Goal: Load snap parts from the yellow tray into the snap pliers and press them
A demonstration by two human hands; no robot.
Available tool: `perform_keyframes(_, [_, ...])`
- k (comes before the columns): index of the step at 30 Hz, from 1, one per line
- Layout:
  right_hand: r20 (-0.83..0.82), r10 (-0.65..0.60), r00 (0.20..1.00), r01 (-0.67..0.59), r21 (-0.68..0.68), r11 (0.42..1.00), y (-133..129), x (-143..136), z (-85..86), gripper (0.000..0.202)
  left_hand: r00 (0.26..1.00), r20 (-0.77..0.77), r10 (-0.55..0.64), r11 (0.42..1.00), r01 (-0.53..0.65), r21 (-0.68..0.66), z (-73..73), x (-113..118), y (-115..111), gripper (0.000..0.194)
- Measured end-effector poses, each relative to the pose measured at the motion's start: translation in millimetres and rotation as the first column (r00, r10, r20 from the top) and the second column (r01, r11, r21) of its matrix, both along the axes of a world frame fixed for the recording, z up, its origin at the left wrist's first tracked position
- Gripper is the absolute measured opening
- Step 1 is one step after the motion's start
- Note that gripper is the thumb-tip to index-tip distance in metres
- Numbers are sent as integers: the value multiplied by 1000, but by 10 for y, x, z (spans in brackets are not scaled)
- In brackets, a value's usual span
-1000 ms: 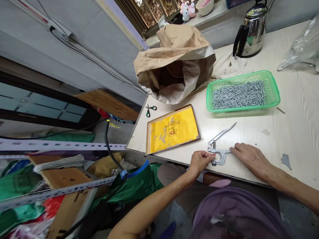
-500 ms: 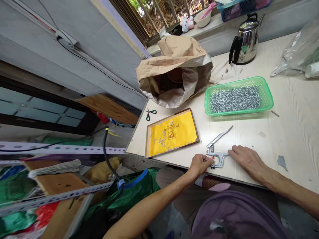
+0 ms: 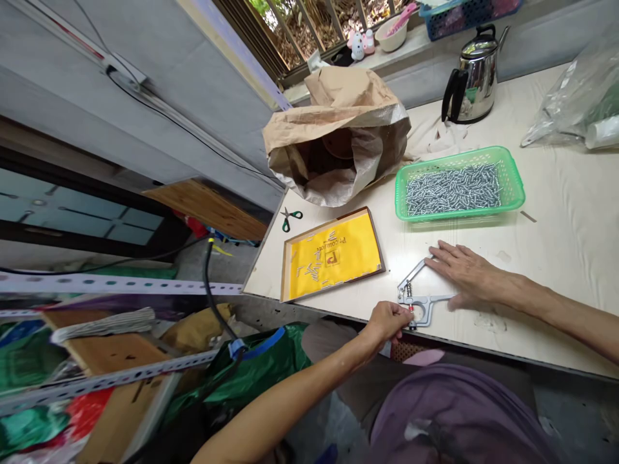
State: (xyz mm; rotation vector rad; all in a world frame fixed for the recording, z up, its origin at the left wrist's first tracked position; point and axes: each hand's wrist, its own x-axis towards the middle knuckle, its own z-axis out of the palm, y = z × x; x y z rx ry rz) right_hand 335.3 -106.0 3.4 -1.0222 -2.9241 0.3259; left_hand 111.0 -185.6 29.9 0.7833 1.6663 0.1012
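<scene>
A grey metal pair of hand-press pliers (image 3: 424,308) with a coil spring lies near the table's front edge, its two handles spread toward the right. My left hand (image 3: 385,324) is closed in a pinch at the jaw end; whatever the fingertips hold is too small and hidden to make out. My right hand (image 3: 467,274) has its fingers stretched out, the tips touching the end of the upper handle. Behind the tool stands a green plastic basket (image 3: 516,193) filled with small silvery metal pieces (image 3: 452,190).
Left of the pliers lies a shallow box (image 3: 382,248) with a yellow lining and several small pieces. Green-handled scissors (image 3: 291,219), an open brown paper sack (image 3: 338,125), a steel kettle (image 3: 476,84) and a clear plastic bag (image 3: 570,103) are further back.
My right hand has moved up from the lower handle to the upper one, its fingers spreading. My left hand stays at the jaw. The view has shifted slightly.
</scene>
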Motion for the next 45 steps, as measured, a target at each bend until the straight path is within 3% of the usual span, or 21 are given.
perform_keyframes(5, [-39,-13,999,15,33,999,42,-72,-20,99,1000,14,19,1000,-20,14,-29,-17,-35,20])
perform_keyframes(14, [72,-50,996,47,47,998,-40,-107,184,77,999,8,45,999,-45,21,-56,-13,-69,16])
perform_keyframes(26, [-71,0,997,6,79,997,-69,79,41,86,996,6,92,996,-92,18,-82,-1,-79,16])
perform_keyframes(31, [-43,-21,999,24,74,997,-66,56,65,85,995,15,102,995,-103,12,-69,15,-90,12])
perform_keyframes(36, [-8,-24,1000,25,61,998,-89,3,131,67,996,5,93,995,-94,20,-66,7,-92,13])
perform_keyframes(39, [-20,-28,999,29,59,998,-133,5,135,50,995,-89,-41,997,47,59,-34,-16,-119,15])
perform_keyframes(41, [-44,-43,998,47,72,996,-170,9,120,45,949,-254,-189,941,249,230,-1,-13,-142,15])
perform_keyframes(42, [-56,-52,997,56,79,995,-188,9,110,45,901,-358,-243,864,369,342,12,3,-146,13])
perform_keyframes(43, [-65,-57,996,63,85,994,-204,7,102,45,846,-456,-276,756,484,441,20,31,-140,10])
perform_keyframes(45, [-67,-68,995,74,97,992,-232,-2,91,47,738,-594,-321,516,662,544,17,120,-93,27])
